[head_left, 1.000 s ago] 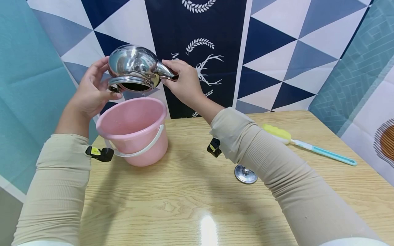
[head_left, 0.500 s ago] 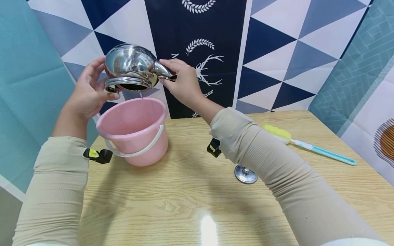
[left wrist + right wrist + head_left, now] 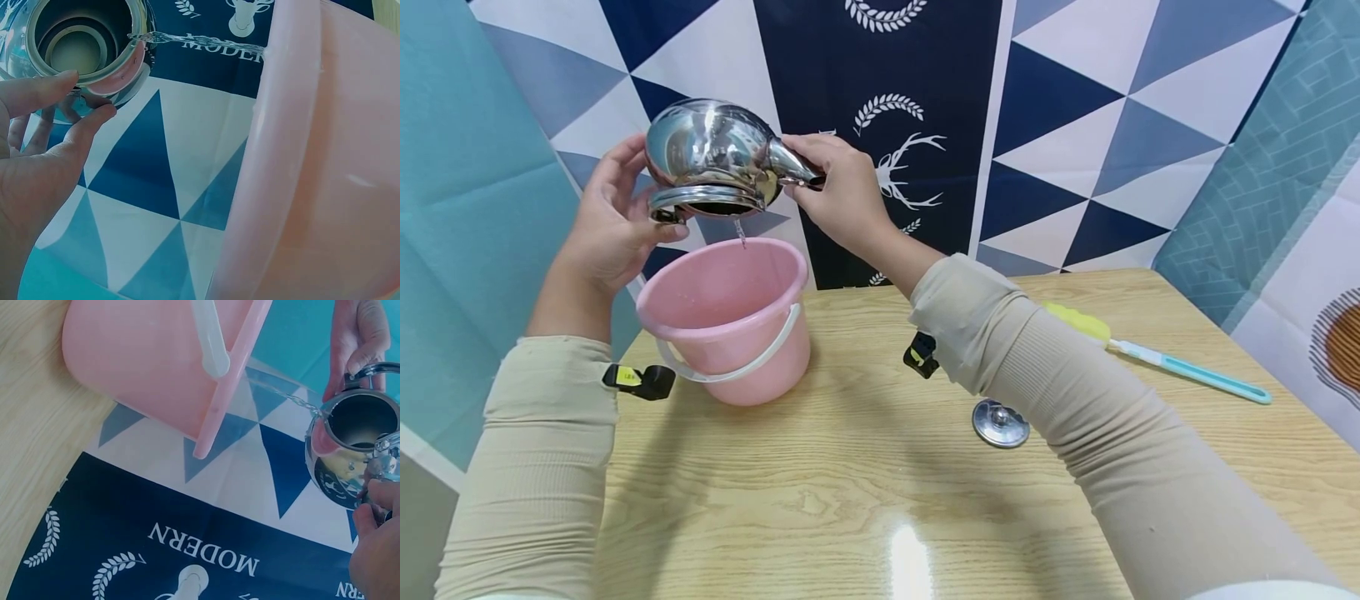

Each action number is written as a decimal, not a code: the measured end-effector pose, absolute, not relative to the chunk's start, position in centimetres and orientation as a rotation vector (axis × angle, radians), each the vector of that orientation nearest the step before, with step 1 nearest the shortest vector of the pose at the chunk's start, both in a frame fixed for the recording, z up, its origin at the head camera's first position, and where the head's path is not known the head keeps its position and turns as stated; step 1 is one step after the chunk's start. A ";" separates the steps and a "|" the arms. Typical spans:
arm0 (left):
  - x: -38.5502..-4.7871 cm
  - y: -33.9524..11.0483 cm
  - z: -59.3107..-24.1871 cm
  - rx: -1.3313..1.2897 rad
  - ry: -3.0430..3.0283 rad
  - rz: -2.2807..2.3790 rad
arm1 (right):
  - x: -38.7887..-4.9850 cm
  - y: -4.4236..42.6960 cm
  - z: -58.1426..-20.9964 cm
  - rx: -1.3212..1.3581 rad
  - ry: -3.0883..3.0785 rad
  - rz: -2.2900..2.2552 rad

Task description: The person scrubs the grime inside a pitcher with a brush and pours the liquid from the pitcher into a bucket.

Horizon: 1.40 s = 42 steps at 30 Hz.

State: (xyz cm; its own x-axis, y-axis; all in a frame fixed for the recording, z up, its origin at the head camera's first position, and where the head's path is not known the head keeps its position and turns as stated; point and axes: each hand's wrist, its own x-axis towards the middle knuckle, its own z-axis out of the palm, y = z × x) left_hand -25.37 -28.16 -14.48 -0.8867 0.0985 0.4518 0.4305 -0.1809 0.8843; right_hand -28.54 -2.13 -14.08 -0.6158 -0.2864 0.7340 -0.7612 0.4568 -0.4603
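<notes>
A shiny steel teapot (image 3: 711, 142) is held upside down above the pink bucket (image 3: 778, 362), its round mouth facing down. From the mouth a thin stream of water (image 3: 740, 231) falls toward the bucket's opening. At the pot's left side my left hand (image 3: 610, 221) holds it by the handle end, thumb and fingers curled there. My right hand (image 3: 842, 187) grips the spout on the other side. The inside of the teapot (image 3: 87, 76) shows in the left wrist view. In the right wrist view the water stream (image 3: 284, 394) runs from the rim.
A round metal lid (image 3: 1000, 423) lies on the wooden table (image 3: 820, 500) near my right forearm. Farther right is a yellow sponge brush with a white and turquoise handle (image 3: 1195, 375). The bucket's white handle (image 3: 752, 362) hangs down in front. Patterned cloth (image 3: 1075, 150) covers the back wall.
Both hands have shifted the teapot slightly left and up. Water has begun running from its mouth, and the stream is longer now than half a second ago.
</notes>
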 end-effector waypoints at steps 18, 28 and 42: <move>-25.5 -27.8 -15.0 -0.582 -1.808 -2.168 | -28.4 -2.3 -14.1 0.866 -2.133 1.064; -25.5 -27.4 -15.1 -0.581 -1.752 -2.190 | -28.4 -2.4 -14.2 0.860 -2.133 1.026; -25.4 -27.0 -15.3 -0.525 -1.732 -2.171 | -28.3 -2.3 -14.8 0.884 -2.030 1.029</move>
State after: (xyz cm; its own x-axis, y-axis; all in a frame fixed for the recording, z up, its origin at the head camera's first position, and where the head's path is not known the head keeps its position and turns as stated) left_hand -25.44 -27.00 -15.30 -0.8835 -0.0159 0.4681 0.4599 -0.2186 0.8606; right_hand -28.34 -2.34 -14.80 -0.5338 -0.2598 0.8047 -0.8026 0.4553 -0.3854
